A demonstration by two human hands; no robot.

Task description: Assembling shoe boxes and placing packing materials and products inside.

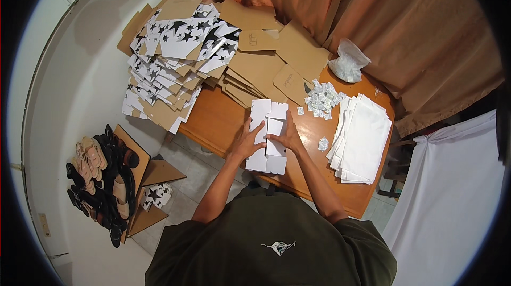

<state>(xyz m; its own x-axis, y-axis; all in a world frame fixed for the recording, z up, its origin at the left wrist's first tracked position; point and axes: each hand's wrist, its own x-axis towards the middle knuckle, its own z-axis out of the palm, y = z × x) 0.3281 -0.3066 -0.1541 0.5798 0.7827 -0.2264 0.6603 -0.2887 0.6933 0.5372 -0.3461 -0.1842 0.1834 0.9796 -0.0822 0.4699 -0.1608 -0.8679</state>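
Observation:
In front of me at the table's near edge lies a white cardboard box (275,164), with flaps along its length and a seam down the middle. My left hand (248,140) grips its left side, with the thumb lying over the top flap. From the right, my right hand (289,137) holds the opposite side, its thumb pressed in near the centre seam. Fingers on the outer sides are partly hidden. To the right of the box are a heap of small silvery-white packets (322,98) and a stack of white paper sheets (363,138).
Flat brown cardboard pieces (258,72) and a tall pile of star-printed white cardboard (178,46) cover the back left of the wooden table (210,118). A clear plastic bag (348,62) sits near the brown curtain (415,25). Shoes (101,179) are heaped at the lower left.

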